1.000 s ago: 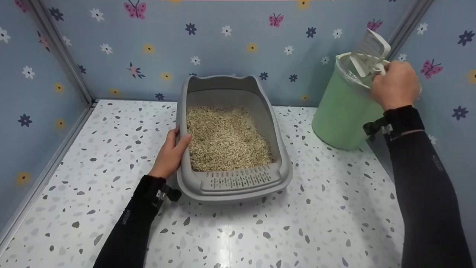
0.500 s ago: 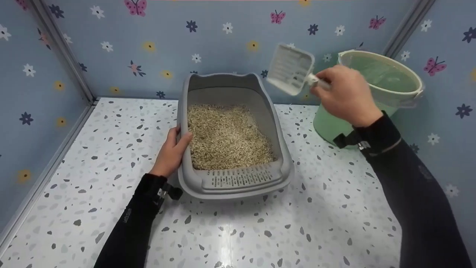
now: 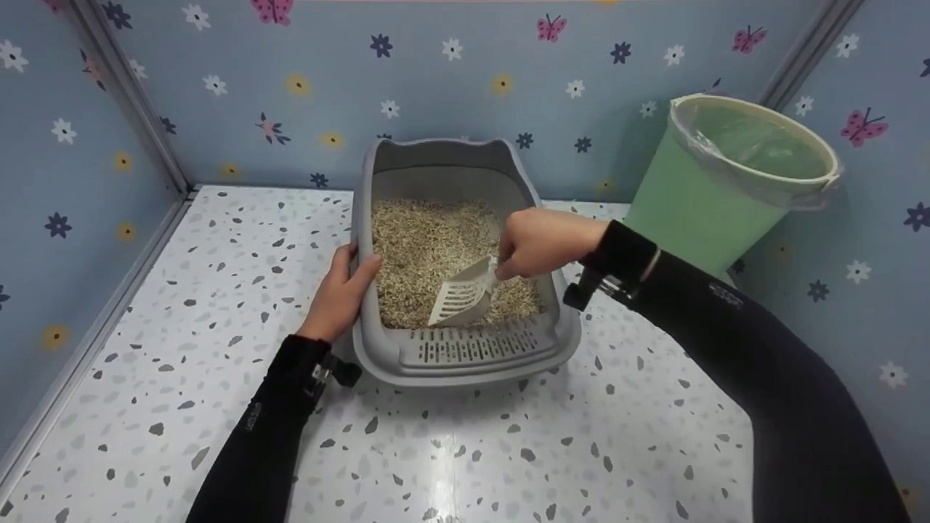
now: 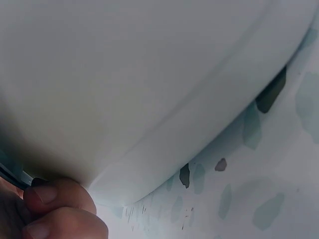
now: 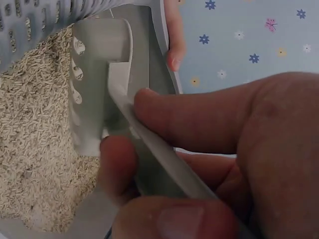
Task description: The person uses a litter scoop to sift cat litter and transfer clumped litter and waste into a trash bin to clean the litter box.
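A grey litter box (image 3: 465, 378) holds pale pellet litter (image 3: 418, 247). My left hand (image 3: 336, 298) grips its left side wall, thumb over the rim; the left wrist view shows fingertips (image 4: 65, 201) at the outer wall. My right hand (image 3: 548, 243) holds a whitish slotted litter scoop (image 3: 463, 294) by the handle, over the front right of the litter. The scoop's front edge is down at the litter surface, near the perforated front ledge. In the right wrist view, thumb and fingers close round the scoop handle (image 5: 154, 144).
A pale green bin (image 3: 697, 196) with a clear plastic liner stands at the back right. Patterned blue wall panels (image 3: 450, 80) close off the back and both sides. Speckled white flooring (image 3: 450, 465) lies under the box and bin.
My right hand has swung left and down from above the bin to the litter box, carrying the scoop to the litter. My left hand has kept its grip on the box.
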Demonstrator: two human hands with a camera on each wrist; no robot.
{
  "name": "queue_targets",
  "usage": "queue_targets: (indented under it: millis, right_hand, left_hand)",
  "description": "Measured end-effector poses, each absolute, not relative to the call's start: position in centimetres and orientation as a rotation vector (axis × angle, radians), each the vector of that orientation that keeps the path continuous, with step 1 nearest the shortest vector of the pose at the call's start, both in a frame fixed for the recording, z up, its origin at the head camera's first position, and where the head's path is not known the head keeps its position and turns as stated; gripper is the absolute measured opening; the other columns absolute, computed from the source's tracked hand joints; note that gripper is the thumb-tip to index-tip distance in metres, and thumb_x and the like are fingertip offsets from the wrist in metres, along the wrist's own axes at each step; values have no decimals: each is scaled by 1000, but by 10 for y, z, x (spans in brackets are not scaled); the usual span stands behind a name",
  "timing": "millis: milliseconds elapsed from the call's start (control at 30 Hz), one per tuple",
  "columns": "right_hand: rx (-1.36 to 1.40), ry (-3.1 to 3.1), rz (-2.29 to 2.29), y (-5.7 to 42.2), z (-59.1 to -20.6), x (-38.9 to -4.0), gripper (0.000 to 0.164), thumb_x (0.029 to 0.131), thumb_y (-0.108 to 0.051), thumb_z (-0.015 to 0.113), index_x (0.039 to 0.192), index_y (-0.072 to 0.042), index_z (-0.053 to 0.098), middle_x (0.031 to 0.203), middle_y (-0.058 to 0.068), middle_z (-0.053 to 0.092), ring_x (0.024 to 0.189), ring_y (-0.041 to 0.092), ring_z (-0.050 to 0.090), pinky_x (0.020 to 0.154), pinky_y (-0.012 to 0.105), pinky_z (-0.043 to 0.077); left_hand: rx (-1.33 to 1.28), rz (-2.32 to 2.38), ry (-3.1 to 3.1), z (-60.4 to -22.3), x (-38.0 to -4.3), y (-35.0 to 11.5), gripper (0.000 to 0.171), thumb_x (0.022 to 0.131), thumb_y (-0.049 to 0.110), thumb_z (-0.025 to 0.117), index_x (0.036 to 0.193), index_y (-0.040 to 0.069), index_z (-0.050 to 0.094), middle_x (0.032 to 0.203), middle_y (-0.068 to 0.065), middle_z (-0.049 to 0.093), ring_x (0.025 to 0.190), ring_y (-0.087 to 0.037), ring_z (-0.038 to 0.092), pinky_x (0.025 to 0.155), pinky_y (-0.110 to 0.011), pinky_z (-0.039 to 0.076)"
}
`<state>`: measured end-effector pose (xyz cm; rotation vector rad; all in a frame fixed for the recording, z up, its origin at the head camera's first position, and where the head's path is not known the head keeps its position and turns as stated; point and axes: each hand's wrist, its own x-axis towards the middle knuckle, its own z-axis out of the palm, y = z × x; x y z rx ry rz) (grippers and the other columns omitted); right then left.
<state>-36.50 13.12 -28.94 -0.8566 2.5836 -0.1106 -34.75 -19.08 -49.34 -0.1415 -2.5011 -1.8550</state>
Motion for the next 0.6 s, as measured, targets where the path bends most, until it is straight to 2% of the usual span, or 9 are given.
queue_targets:
  millis: [67,167,233,300,367,433,500,600]
  right_hand:
    - [-784,2538,-53,118,-285,-369,26,102,-34,79,87,-13,84,78,1,76,67,15,59,70,34,50]
    - [-678,2487,8,100,-277,-376,22,99,-28,78,85,-11,80,81,3,79,64,14,54,65,31,45]
    - [-615,2438,14,89,-271,-380,18,96,-23,78,83,-10,77,82,5,80,58,11,50,59,28,43]
    - [-551,2381,-11,80,-266,-384,22,94,-15,75,74,-11,68,75,6,76,52,10,48,51,26,43]
    - [-524,2318,-16,69,-261,-388,30,96,-11,70,68,-12,60,68,6,71,49,11,51,48,25,42]
    - [-528,2277,32,57,-257,-392,37,99,-11,67,64,-14,56,64,5,69,50,13,61,48,26,46]
    - [-545,2244,110,44,-255,-395,39,104,-15,67,65,-13,62,65,5,71,56,16,70,52,27,50]
    - [-564,2193,245,21,-257,-399,37,110,-24,68,77,-9,72,76,6,79,68,16,77,62,27,55]
  left_hand:
    - [-140,-1859,-2497,-493,-347,-191,93,110,73,52,176,14,26,173,-22,38,155,-41,42,129,-57,30]
    - [-136,-1849,-2494,-493,-348,-191,91,110,72,52,175,14,28,172,-22,39,154,-42,42,129,-58,31]
    - [-146,-1844,-2499,-493,-348,-192,90,111,70,51,176,13,25,175,-22,36,157,-42,39,130,-58,30]
    - [-159,-1845,-2503,-494,-347,-192,89,113,67,50,177,12,23,178,-21,31,161,-41,36,131,-57,28]
    - [-172,-1848,-2504,-494,-347,-192,88,114,65,48,178,10,20,181,-20,26,163,-39,32,132,-55,26]
    - [-177,-1849,-2504,-495,-347,-191,88,115,64,47,177,9,20,182,-19,24,164,-38,30,133,-54,26]
    - [-171,-1842,-2500,-495,-347,-191,88,114,65,48,177,9,22,181,-20,27,163,-39,33,132,-54,27]
    - [-166,-1841,-2501,-494,-346,-191,90,113,67,49,177,9,22,179,-22,29,161,-40,36,132,-55,28]
